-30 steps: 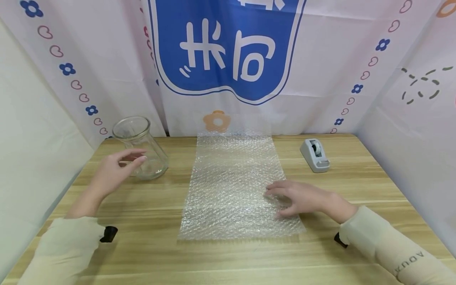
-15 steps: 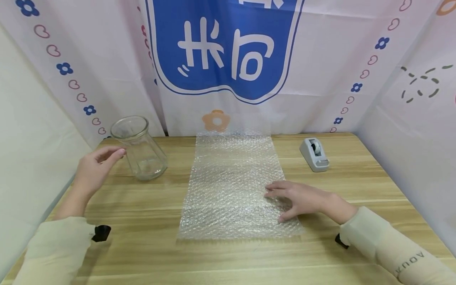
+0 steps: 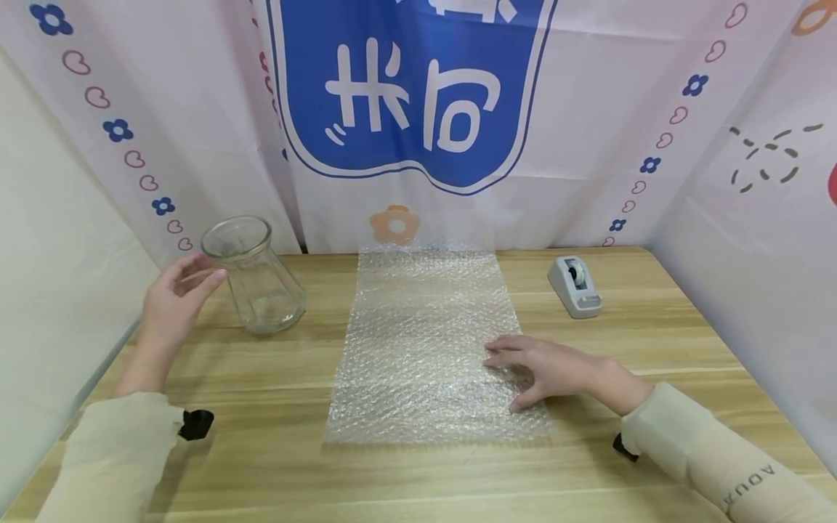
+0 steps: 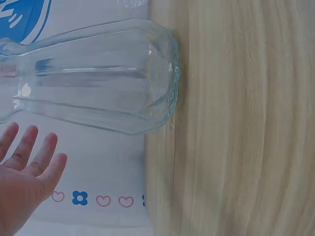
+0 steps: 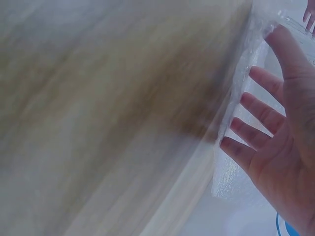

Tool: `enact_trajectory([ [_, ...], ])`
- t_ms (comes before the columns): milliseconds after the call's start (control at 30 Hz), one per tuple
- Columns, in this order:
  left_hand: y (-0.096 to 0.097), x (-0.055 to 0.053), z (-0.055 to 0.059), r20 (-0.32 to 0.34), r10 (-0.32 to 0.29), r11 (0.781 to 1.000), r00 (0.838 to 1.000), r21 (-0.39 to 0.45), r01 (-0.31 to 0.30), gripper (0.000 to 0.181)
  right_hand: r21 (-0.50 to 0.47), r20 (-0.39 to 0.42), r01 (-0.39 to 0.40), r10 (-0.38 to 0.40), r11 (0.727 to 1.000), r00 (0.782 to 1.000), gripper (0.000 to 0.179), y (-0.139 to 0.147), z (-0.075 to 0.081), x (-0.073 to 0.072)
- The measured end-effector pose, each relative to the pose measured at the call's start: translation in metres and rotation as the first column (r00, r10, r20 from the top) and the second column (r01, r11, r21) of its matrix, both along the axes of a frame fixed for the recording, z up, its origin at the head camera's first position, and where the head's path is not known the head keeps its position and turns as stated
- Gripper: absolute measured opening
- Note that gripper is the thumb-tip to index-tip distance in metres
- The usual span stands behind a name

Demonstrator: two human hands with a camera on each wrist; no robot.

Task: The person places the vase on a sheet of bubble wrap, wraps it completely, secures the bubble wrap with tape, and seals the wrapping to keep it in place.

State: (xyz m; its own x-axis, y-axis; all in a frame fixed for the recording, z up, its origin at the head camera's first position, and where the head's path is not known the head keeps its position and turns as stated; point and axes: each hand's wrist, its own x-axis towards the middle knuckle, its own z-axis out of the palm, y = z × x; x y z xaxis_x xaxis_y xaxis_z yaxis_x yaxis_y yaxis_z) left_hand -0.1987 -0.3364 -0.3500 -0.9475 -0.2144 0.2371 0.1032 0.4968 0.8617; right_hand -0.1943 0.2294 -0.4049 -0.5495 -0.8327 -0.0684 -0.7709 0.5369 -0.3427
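A clear glass vase [image 3: 261, 287] with a flared rim and faceted sides stands upright at the back left of the table. Beside its neck is my left hand [image 3: 173, 298], fingers spread; the left wrist view shows a small gap between those fingers [image 4: 48, 152] and the glass [image 4: 93, 78]. A sheet of bubble wrap [image 3: 418, 312] lies flat across the middle of the table. On its right edge rests my right hand [image 3: 549, 367], fingers apart and fingertips on the sheet. The right wrist view shows its palm [image 5: 280, 157] facing the camera, nothing gripped.
A grey tape dispenser [image 3: 575, 287] with a roll of tape sits at the back right of the wooden table [image 3: 418, 487]. A printed white curtain [image 3: 588, 145] hangs behind, meeting the table's back edge, and white walls close in both sides.
My left hand has moved left from in front of the vase to its left side, its fingers now spread near the neck. The right hand has stayed on the bubble wrap.
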Motion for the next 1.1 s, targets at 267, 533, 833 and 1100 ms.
enact_trajectory([
  [267, 0.014, -0.017, 0.003, 0.109, -0.066, 0.996, 0.992, 0.074, 0.059, 0.092, -0.004, -0.008, 0.001, -0.001, 1.000, 1.000, 0.079, 0.000, 0.000, 0.000],
  [533, 0.035, -0.029, 0.003, 0.062, -0.077, 0.986, 0.995, 0.153, 0.066, 0.105, 0.010, 0.015, 0.010, -0.010, 1.000, 1.000, 0.079, -0.001, -0.001, 0.001],
  [833, 0.046, -0.040, -0.006, 0.022, -0.026, 0.978, 0.999, 0.208, 0.021, 0.094, 0.004, 0.026, 0.021, -0.021, 1.000, 0.999, 0.078, -0.001, -0.001, 0.003],
  [1100, 0.050, -0.046, -0.004, 0.025, 0.022, 0.970, 0.999, 0.240, -0.027, 0.088, -0.005, 0.025, 0.026, -0.026, 1.000, 0.999, 0.078, -0.001, 0.000, 0.002],
])
